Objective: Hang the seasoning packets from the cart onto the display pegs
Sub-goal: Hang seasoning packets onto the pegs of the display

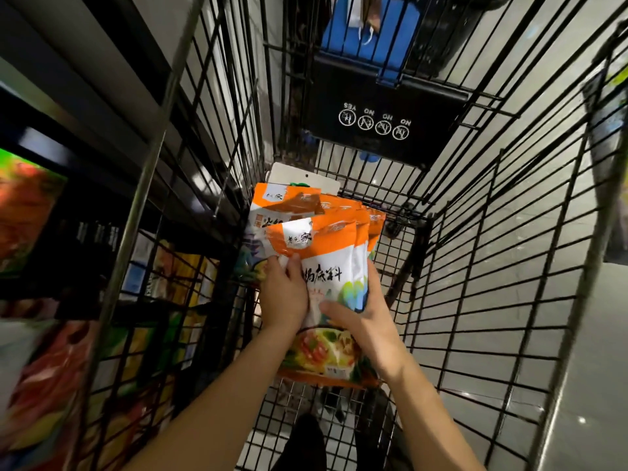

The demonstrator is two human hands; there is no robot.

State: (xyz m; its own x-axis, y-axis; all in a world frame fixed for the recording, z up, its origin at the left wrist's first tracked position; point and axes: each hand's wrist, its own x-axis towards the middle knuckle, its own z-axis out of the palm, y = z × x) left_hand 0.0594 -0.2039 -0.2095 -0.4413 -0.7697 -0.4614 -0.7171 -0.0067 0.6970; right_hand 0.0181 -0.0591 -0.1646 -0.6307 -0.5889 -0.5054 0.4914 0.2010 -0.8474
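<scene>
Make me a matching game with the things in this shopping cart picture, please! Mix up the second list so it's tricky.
Things:
1. seasoning packets
2. cart
3. panel
4. card

Descriptions:
A. made of black wire mesh
B. white, sticking up behind the orange tops
C. black, with round white signs on it
D. gripped by the left hand and the right hand

Right pairs: 1-D, 2-A, 3-C, 4-B.
</scene>
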